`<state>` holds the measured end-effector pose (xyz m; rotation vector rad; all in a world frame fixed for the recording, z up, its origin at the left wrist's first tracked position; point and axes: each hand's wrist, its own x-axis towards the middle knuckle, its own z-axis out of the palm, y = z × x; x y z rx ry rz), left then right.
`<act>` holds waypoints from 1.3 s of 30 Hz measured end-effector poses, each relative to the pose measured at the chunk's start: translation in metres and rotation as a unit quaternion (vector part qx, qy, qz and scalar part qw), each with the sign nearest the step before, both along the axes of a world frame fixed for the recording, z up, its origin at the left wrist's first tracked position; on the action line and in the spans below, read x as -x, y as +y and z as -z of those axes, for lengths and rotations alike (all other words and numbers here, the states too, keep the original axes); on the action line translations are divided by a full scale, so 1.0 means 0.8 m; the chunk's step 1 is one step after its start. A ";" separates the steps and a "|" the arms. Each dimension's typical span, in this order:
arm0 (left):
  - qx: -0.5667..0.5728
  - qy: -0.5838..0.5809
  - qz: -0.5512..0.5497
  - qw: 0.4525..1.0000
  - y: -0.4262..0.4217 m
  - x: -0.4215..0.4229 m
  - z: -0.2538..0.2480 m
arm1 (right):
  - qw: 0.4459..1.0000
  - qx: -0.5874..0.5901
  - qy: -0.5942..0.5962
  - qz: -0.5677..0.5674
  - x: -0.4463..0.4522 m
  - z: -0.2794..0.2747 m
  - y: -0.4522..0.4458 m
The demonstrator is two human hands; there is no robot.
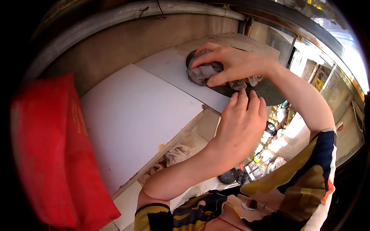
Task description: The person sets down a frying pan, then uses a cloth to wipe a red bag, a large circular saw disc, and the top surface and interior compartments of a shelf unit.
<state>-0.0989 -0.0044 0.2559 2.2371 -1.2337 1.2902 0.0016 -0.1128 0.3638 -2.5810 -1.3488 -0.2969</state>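
A crumpled grey rag (203, 73) is bunched under my right hand (231, 61), whose fingers and thumb curl around it. Beneath it lies a dark, oval-looking flat piece (269, 95), its right end reaching past the pale board. More folds of the rag show below my right palm. My left hand (243, 121) is at the near edge of the dark piece, fingertips over its top close to the rag. The left thumb is hidden, as is the edge it may press against from below.
A white board (135, 115) with a chipped corner forms the surface at left. A red fabric item (58, 154) hangs over the left side. Crumpled cloth (177, 154) lies on a lower level. A dark round object (227, 176) and clutter sit below at right. A metal bar (127, 21) runs along the wall.
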 end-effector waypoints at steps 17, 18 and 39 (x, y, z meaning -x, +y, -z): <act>0.004 0.011 0.010 1.000 0.004 -0.004 0.007 | 0.999 0.013 -0.035 0.018 -0.049 -0.008 0.019; -0.003 0.011 0.002 1.000 0.004 -0.002 0.007 | 0.999 0.012 -0.036 0.021 -0.023 -0.015 0.012; -0.019 0.101 0.036 0.994 0.023 0.001 0.000 | 0.895 0.028 -0.299 0.329 0.138 -0.006 -0.198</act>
